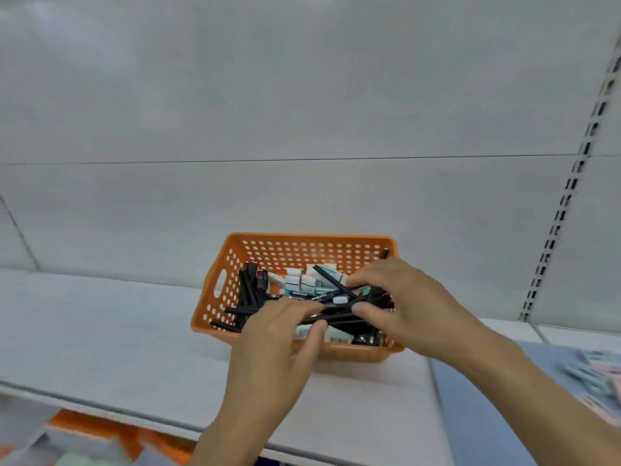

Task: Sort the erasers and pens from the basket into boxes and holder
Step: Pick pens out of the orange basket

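An orange perforated basket (285,250) stands on a white shelf (100,331). It holds a jumble of several black pens (248,290) and small white-and-teal erasers (297,280). Both hands reach into the basket's front half. My left hand (275,344) pinches black pens between thumb and fingers. My right hand (403,304) curls its thumb and fingers round the same bundle of black pens from the right. The pens under the hands are partly hidden.
A blue surface (477,398) lies at the right with pale blue and pink packets (601,381) on it. Below the shelf's front edge, blurred orange and white items (100,438) show. A slotted upright (571,183) runs up the back wall at right.
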